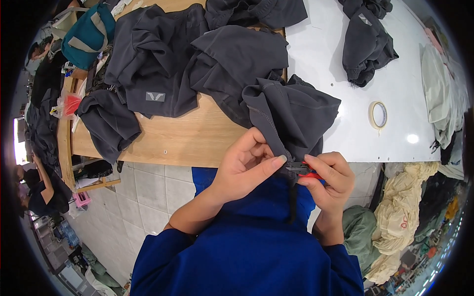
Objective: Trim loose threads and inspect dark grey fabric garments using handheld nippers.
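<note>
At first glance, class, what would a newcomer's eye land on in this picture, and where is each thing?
At the lower centre, the left hand pinches the edge of a dark grey garment while the right hand works a small red-handled cutter against it. Behind them, a heap of grey garments covers the wooden table. To the right, a roll of tape lies on the white table.

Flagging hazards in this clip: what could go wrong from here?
The red-handled snips in the right hand sit close to the left hand's thumb, so a nick seems possible. Their blades meet the dark grey garment at its seam, so fabric might get cut instead of thread.
</note>
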`<state>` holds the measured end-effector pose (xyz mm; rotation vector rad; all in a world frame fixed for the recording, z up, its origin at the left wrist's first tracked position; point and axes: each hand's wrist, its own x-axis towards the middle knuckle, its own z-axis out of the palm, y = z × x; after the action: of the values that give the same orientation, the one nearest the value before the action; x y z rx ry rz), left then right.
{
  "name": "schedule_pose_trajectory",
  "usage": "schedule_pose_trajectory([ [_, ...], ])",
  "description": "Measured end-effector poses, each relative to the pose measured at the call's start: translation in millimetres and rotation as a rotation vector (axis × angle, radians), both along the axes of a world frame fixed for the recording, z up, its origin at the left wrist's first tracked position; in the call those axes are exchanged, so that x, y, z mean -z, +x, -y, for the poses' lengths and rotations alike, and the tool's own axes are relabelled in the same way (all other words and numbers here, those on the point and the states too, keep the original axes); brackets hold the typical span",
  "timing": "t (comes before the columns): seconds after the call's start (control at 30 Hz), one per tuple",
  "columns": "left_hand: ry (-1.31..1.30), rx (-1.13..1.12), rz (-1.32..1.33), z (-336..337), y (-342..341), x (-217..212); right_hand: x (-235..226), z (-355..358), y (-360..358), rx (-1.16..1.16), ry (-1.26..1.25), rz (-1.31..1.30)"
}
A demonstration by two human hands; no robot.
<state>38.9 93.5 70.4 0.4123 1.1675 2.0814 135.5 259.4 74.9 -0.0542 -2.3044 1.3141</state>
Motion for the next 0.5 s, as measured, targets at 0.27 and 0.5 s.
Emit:
schedule_pose_trajectory([
  [0.27,-0.006,0.006,-0.035,1.6,0.0,-1.2,-1.2,0.9,0.7,0.016,0.008,-0.019],
  [0.5,-0.005,-0.004,0.0,1.2,0.4,-2.9,-0.1,-0.2,3.4,0.03,0.021,-0.033],
])
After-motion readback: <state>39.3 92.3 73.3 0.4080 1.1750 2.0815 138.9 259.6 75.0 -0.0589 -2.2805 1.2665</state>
